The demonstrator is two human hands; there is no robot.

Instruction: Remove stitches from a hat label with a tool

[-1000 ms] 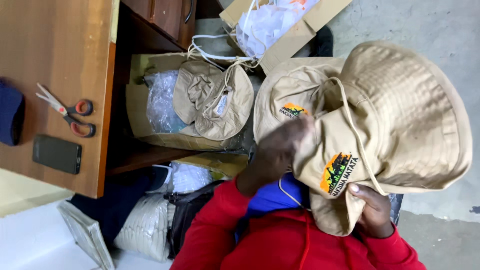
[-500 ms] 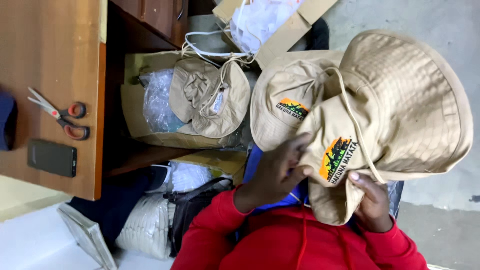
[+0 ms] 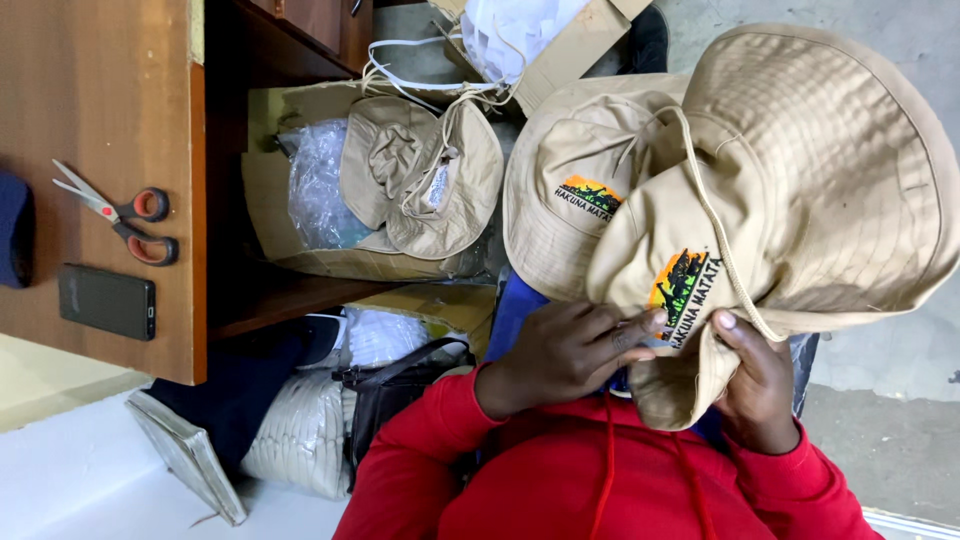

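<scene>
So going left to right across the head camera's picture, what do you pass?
Black phone → red-handled scissors → crumpled beige hat in a cardboard box → left hand → right hand, both on a beige brimmed hat.

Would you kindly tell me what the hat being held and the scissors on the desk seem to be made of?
The tan hat looks like matte woven cotton, judging by its stitched brim. The scissors show shiny metal blades and probably plastic red-and-black handles.
</scene>
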